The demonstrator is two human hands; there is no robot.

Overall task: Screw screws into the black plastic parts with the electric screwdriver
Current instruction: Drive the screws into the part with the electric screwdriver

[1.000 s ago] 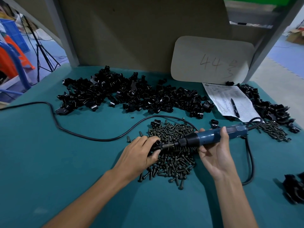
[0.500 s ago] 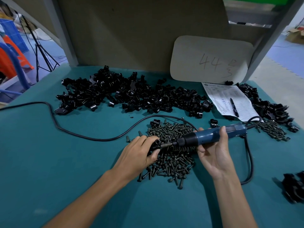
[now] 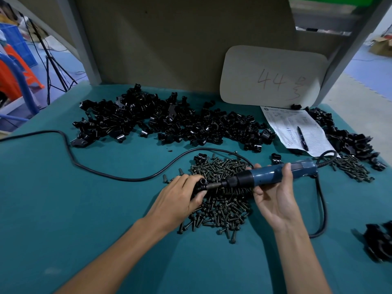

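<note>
L hand (image 3: 180, 196) grips one black part (image 3: 201, 184) just over the near screw pile (image 3: 222, 209), fingers curled across it and thumb underneath. R hand (image 3: 273, 196) is wrapped round the driver (image 3: 271, 175) barrel, tool near-horizontal, bit end-on against the part.

Vs. 1 s and 0.5 s ago: hands, part and driver are in practically the same spot, and the bit has not backed off. Reading: the screw is prob. mid-drive, not yet seated. The screw itself is hidden by fingers and bit, so this can't be confirmed.

Stock heap (image 3: 169, 122) lies at the back of the mat (image 3: 63, 209). A few parts (image 3: 379, 240) sit at the lower right edge, poss. finished ones. Cord (image 3: 106, 175) loops off left, apart from both hands.

Next, likely: lift bit, set part aside, take a fresh part + screw.
</note>
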